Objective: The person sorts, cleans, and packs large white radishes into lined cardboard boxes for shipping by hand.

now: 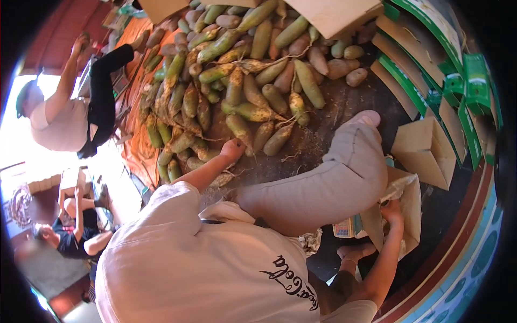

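My left hand reaches over the vegetable pile, its fingers closed against the lower end of a muddy green radish. More long radishes, several with thin roots and yellowish soil, lie around and beyond it. On the right side, my right hand grips the rim of an open cardboard box, which has a pale lining inside. Part of the right fingers is hidden by the box. My bent leg lies between the two hands.
A second cardboard box stands beyond the open one, near stacked green-and-brown cartons. Cardboard overhangs the pile's far side. An orange sheet lies at left, where one person sits and another handles a box.
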A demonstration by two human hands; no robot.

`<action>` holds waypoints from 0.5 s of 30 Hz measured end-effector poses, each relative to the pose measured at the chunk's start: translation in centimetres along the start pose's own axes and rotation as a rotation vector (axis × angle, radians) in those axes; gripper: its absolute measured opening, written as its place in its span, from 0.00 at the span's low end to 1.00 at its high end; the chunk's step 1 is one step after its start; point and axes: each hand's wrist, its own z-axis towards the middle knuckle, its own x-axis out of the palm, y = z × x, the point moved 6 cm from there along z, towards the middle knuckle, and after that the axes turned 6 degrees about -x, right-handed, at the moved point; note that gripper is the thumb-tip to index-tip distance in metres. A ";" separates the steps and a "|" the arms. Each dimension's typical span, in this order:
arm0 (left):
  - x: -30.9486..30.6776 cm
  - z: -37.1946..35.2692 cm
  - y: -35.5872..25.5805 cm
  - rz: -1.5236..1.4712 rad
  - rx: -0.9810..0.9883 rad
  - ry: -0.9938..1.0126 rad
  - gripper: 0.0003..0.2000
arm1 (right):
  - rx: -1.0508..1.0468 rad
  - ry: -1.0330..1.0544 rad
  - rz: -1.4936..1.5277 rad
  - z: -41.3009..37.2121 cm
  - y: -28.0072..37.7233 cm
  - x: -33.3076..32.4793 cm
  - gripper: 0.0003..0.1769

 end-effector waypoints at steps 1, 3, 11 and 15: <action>-0.2 -0.2 1.0 0.022 -0.034 -0.028 0.15 | 0.018 0.036 0.099 0.0 0.2 0.3 0.37; -1.3 -1.2 2.4 0.027 -0.108 -0.084 0.14 | 0.084 0.112 -0.082 0.8 -1.5 0.7 0.32; -4.6 -2.2 9.4 0.200 -0.199 -0.412 0.13 | -0.062 -0.075 -0.081 2.1 -6.5 1.8 0.24; -6.7 -3.5 11.7 0.186 -0.223 -0.512 0.13 | 0.106 -0.033 0.026 0.4 0.2 -1.1 0.33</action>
